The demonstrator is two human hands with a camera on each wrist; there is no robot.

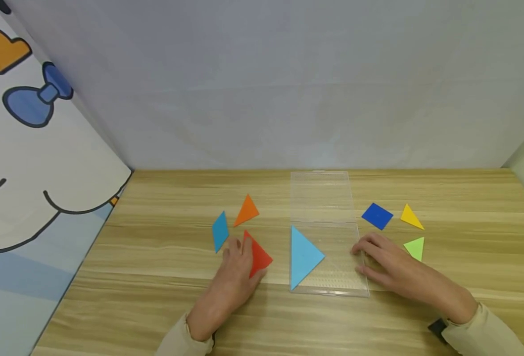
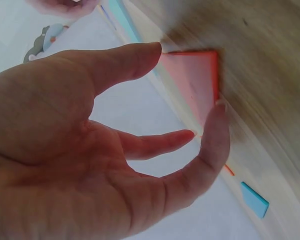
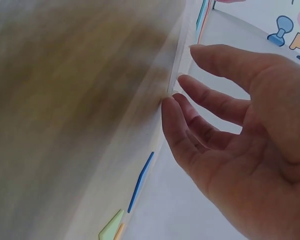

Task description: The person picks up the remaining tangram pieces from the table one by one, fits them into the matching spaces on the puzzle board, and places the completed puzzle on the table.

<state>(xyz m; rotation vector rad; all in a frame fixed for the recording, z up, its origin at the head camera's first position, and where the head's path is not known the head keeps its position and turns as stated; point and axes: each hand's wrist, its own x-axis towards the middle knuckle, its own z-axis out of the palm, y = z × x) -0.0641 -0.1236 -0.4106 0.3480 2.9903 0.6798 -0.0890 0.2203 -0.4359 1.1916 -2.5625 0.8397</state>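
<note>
One pale backdrop [image 1: 288, 74] is rising behind the wood-grained bench [image 1: 123, 277], and a cartoon-printed panel [image 1: 66, 163] is standing at the left. On the bench we are seeing a clear case [image 1: 328, 293] lying unfolded, its two halves stretching away from us.

Our left hand [image 1: 232, 277] is working left of the case, and its grip is grasping the red triangle [image 1: 257, 257] — thumb and fingers are pinching it at the edges. Our right hand [image 1: 391, 264] is resting at the case's right edge; that grip is hanging loose, its fingers bending lightly and clasping nothing.

Of the flat pieces, we are finding the light blue triangle [image 1: 304, 257] lying along the left side of the case's near half. The red one is sitting between it and the blue parallelogram [image 1: 219, 231]. A dark blue square [image 1: 377, 216] is lying right of the case, an orange triangle [image 1: 247, 212] is pointing away from us beyond the red piece, and — smallest of all — the lime triangle [image 1: 416, 247] and yellow triangle [image 1: 411, 217] are lying at the far right.
</note>
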